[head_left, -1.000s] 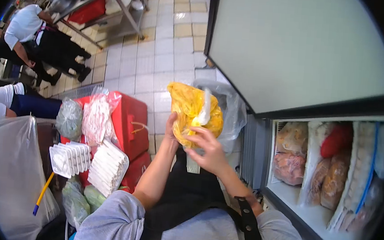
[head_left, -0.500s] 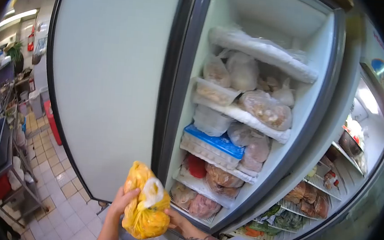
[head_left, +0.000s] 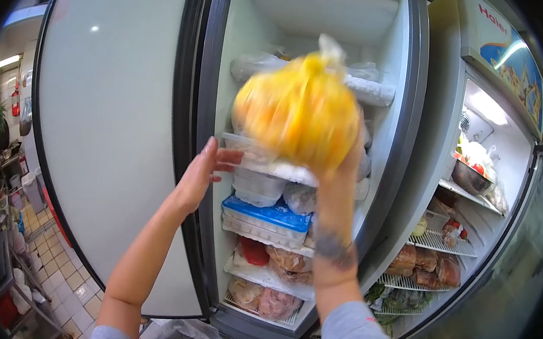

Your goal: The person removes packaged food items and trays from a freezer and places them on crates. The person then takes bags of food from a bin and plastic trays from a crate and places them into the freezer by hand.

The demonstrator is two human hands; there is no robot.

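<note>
A tied yellow plastic bag [head_left: 298,111], blurred by motion, is held up in front of the open freezer's upper shelves. My right hand [head_left: 343,153] supports it from below and the right side; its fingers are mostly hidden behind the bag. Lower and to the left, my left hand [head_left: 204,174] is off the bag, fingers stretched out and apart, beside a clear plastic container [head_left: 248,147]. Beneath it on a shelf stands a blue-lidded box [head_left: 268,214]. The frosted top shelf [head_left: 370,91] shows partly behind the bag.
The freezer door [head_left: 109,125] stands open on the left. Bagged meat [head_left: 280,304] lies on the bottom shelf. To the right, a lit fridge holds a metal bowl [head_left: 471,179] and several meat pieces [head_left: 427,261]. A crumpled clear bag [head_left: 182,336] is below me.
The yellow bag has risen from low by the door to the upper freezer shelves. My left hand has let go of it and reaches up. The view has shifted right.
</note>
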